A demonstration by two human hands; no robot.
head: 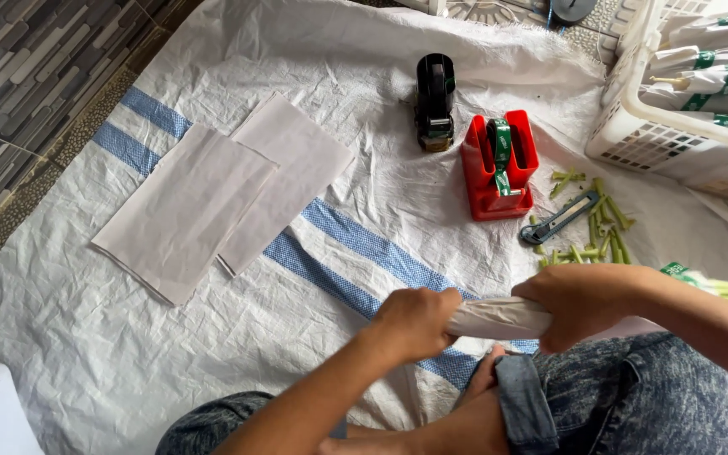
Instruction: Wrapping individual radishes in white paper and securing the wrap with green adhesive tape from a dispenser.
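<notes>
Left hand (414,324) and right hand (579,305) both closed around a white paper-wrapped roll (499,318), red tape dispenser (499,164) far, paper sheets (212,198) far left

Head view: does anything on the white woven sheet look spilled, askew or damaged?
Only small things. Cut green stem pieces lie scattered loose around the utility knife, right of the red tape dispenser. The black tape dispenser lies on its side. The two paper stacks overlap, slightly skewed. Both hands grip a paper-wrapped roll; nothing looks damaged.
</notes>
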